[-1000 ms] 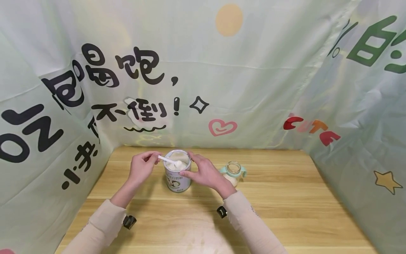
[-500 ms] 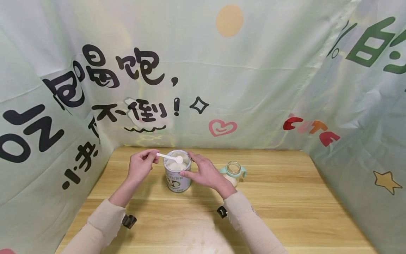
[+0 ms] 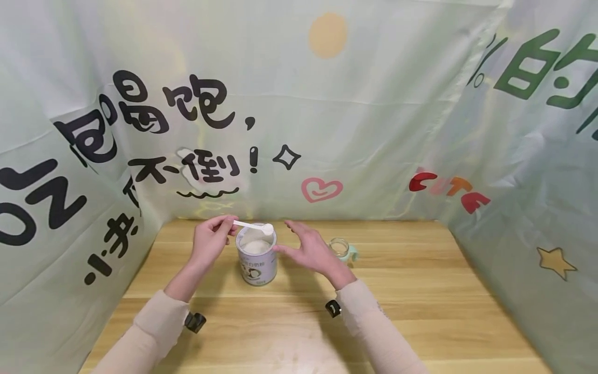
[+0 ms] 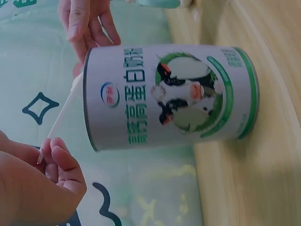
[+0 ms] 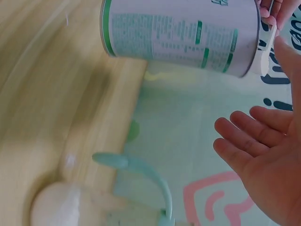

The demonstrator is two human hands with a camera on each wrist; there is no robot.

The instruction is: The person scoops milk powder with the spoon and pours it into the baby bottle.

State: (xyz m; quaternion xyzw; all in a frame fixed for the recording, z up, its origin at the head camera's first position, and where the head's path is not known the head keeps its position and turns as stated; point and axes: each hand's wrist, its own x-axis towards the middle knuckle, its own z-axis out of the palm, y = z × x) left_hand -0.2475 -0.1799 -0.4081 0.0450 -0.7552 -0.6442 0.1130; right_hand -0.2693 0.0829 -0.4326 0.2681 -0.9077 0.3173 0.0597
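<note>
Between the thumb and fingers of my left hand [image 3: 211, 241] is the handle of a white measuring scoop [image 3: 254, 226]. Its bowl, heaped with white powder, is over the rim of an open milk powder can [image 3: 258, 265]. More powder shows inside the can, and a cow is printed on its front in the left wrist view. My right hand [image 3: 310, 249] is spread at the can's right side, fingers extended and holding nothing. Behind that hand stands a glass baby bottle [image 3: 339, 246] with mint handles, uncapped. In the right wrist view the bottle [image 5: 70, 207] has pale powder at its bottom.
A wooden table [image 3: 289, 332] carries the can and bottle. Printed fabric walls [image 3: 383, 130] rise along its back and both sides. A small black wrist device [image 3: 195, 322] is strapped at the left cuff, another wrist device [image 3: 333, 308] at the right.
The scoop has risen out of the powder to above the can's rim. My right hand has let go of the can and drawn slightly right. The head view has shifted a little.
</note>
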